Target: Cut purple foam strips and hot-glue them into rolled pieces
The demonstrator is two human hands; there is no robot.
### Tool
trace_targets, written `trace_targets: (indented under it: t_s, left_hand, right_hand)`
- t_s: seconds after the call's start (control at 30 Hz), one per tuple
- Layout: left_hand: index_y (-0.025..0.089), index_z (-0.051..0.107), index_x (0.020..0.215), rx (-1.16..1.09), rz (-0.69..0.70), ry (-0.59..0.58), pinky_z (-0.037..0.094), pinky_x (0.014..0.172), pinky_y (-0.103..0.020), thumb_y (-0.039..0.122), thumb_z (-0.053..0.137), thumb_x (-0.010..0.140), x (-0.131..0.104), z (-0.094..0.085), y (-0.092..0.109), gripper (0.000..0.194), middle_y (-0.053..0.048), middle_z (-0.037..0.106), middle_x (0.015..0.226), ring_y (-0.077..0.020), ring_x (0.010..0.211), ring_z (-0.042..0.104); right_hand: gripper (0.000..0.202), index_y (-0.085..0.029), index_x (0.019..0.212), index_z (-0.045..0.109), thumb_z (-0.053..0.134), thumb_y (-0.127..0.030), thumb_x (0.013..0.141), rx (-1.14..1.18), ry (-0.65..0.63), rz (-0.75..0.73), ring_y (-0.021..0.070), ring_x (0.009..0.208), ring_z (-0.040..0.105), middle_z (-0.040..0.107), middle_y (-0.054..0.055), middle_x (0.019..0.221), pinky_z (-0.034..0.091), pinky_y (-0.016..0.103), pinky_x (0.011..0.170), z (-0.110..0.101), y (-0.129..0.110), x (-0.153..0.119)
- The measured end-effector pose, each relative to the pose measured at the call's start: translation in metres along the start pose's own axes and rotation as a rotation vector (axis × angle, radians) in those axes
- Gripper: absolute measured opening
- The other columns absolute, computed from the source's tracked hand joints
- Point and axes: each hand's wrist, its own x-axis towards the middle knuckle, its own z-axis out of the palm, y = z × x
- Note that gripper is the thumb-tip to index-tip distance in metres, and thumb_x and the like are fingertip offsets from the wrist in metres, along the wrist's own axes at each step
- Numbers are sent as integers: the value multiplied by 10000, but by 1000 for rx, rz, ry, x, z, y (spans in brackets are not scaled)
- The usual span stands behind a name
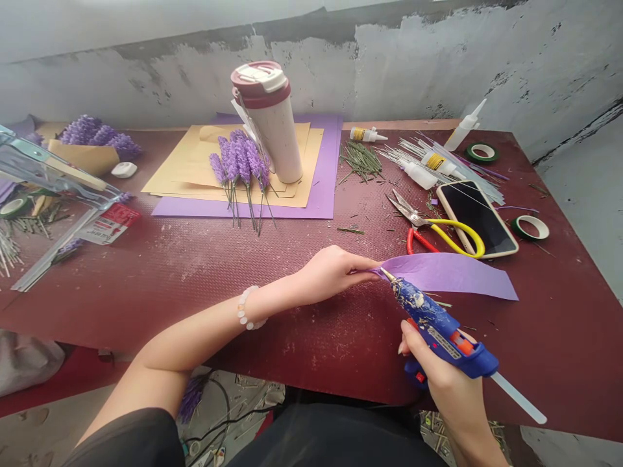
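Note:
My left hand (335, 274) pinches the gathered left end of a purple paper strip (452, 274) between thumb and fingers. The strip stretches off to the right, over the dark red table. Wrapped round the handle of a blue glue gun (428, 318) is my right hand (445, 376). The gun's metal nozzle points up and left, its tip at the pinched end of the strip; I cannot tell whether it touches. A white glue stick (520, 397) sticks out of the gun's back.
Beyond the strip lie scissors (413, 217) and a phone (479, 217). Green tape rolls (530, 227), glue bottles (462, 126) and cut stems (361, 160) are at the back right. A tumbler (277, 130) and lavender sprigs (239, 159) stand and lie on paper sheets (180, 175).

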Motion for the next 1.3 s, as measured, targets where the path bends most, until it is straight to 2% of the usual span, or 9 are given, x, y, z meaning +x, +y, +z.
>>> trace_targets:
  t_s: [0.1, 0.2, 0.47, 0.67, 0.8, 0.97, 1.3]
  left_hand:
    - [195, 755, 1223, 4, 3, -2, 581, 836, -251, 256, 637, 983, 0, 0, 1, 274, -76, 781, 1145, -205, 960, 796]
    - [180, 754, 1223, 13, 12, -4, 580, 812, -255, 254, 636, 985, -1, -1, 1, 276, -80, 784, 1139, -214, 960, 796]
    - [219, 734, 1263, 61, 49, 5, 580, 800, -246, 277, 621, 998, -3, 1, 1, 294, -66, 777, 1159, -215, 974, 796]
    - [232, 715, 1294, 103, 95, 23, 582, 800, -235, 287, 607, 1007, -5, 4, -2, 312, -69, 784, 1161, -201, 943, 801]
    - [258, 705, 1307, 187, 125, 32, 570, 761, -192, 290, 605, 1008, -6, 5, -5, 317, -50, 813, 1094, -159, 874, 802]
    - [286, 673, 1351, 278, 145, 38, 553, 709, -176, 266, 606, 1006, -6, 6, -7, 352, -34, 825, 1042, -150, 818, 802]
    - [289, 635, 1396, 307, 134, -5, 532, 677, -193, 271, 589, 1013, -6, 5, -4, 385, -51, 815, 1069, -183, 848, 808]
  right_hand:
    - [408, -227, 540, 646, 738, -534, 793, -21, -38, -11, 199, 508, 642, 671, 45, 568, 547, 313, 522, -3, 4, 5]
    - [420, -225, 544, 663, 739, -558, 788, -50, -17, -32, 219, 564, 680, 692, 53, 597, 570, 329, 596, -6, 9, 9]
    - [417, -231, 529, 656, 716, -535, 808, -69, -22, -36, 205, 540, 665, 683, 47, 577, 568, 324, 592, -6, 6, 10]
    - [395, -223, 514, 639, 711, -495, 792, -53, 17, -40, 194, 498, 627, 669, 46, 552, 524, 309, 508, -6, 2, 11]
    - [391, -212, 508, 637, 702, -493, 772, -48, 30, 9, 178, 486, 617, 663, 39, 548, 488, 284, 466, -5, -3, 10]
    - [391, -212, 508, 630, 706, -507, 752, -23, 55, 55, 159, 469, 582, 649, 31, 542, 443, 270, 426, -3, -5, 10]
    - [386, -225, 474, 585, 701, -478, 741, 13, 75, 77, 151, 451, 565, 616, 18, 500, 488, 273, 469, -5, -13, 10]
